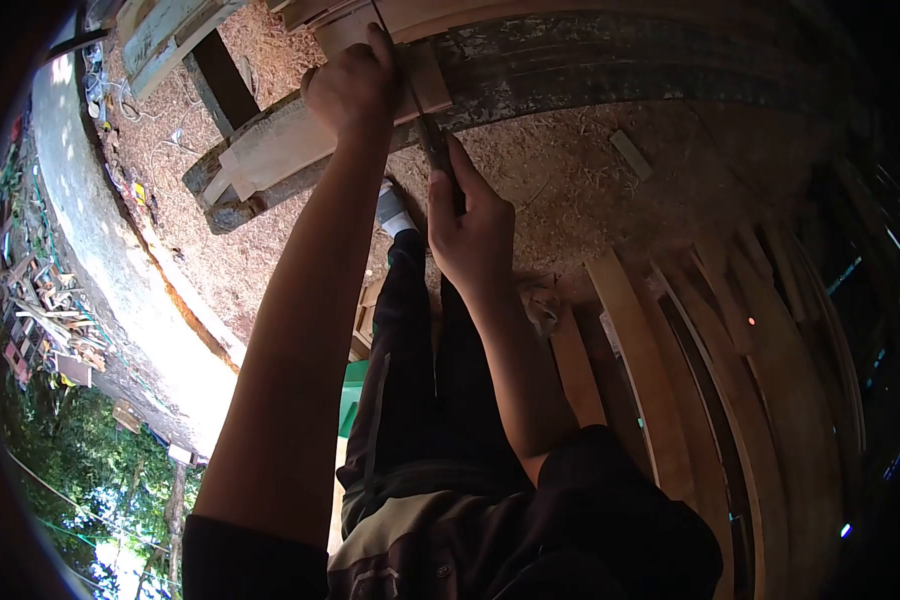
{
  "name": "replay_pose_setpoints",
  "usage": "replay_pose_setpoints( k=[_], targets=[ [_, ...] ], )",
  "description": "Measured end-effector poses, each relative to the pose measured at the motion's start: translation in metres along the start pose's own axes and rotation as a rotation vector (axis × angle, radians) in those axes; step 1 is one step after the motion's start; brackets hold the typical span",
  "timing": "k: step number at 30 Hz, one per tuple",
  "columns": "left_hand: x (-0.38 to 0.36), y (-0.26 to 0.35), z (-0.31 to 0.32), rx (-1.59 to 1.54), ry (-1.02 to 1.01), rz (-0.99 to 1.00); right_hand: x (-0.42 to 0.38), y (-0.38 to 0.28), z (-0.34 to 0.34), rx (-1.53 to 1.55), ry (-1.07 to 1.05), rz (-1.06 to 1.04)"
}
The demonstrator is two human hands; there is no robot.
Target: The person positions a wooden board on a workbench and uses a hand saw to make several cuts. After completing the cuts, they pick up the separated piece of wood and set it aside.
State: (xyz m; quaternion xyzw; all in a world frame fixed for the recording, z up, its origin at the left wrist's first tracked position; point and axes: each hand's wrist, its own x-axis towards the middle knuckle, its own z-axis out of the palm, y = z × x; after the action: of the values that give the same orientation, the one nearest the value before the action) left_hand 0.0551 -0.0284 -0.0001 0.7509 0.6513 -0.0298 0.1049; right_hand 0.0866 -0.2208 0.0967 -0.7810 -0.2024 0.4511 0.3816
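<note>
My right hand (470,225) is wrapped round the dark handle of a handsaw (434,145). The saw's narrow blade, seen almost edge-on, runs up across a light wooden board (285,155). My left hand (355,88) is closed over that board just left of the blade, with the thumb side close to it. The board rests along a thick, weathered beam (560,70). The fingertips of my left hand are hidden behind the hand itself.
Sawdust and shavings cover the ground (530,180), where a small wood offcut (630,155) lies. Long planks (670,380) lie side by side at the right. A foot (395,210) stands below the beam. Scrap wood (55,310) is heaped at the far left.
</note>
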Motion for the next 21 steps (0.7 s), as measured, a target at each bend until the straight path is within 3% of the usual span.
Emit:
replay_pose_setpoints(
  k=[5, 12, 14, 21],
  targets=[
    [0.000, -0.001, 0.001, -0.015, -0.010, 0.008, -0.023, 0.022, 0.011, 0.052, 0.129, -0.152],
    [0.000, 0.001, -0.005, 0.002, -0.055, -0.013, -0.017, 0.020, 0.006, 0.125, 0.126, -0.069],
    [0.002, -0.001, -0.001, 0.002, -0.039, -0.008, -0.016, 0.031, 0.007, 0.339, 0.115, -0.079],
    [0.001, -0.001, 0.001, -0.002, -0.003, 0.018, -0.020, 0.018, 0.005, 0.094, 0.148, -0.114]
  ],
)
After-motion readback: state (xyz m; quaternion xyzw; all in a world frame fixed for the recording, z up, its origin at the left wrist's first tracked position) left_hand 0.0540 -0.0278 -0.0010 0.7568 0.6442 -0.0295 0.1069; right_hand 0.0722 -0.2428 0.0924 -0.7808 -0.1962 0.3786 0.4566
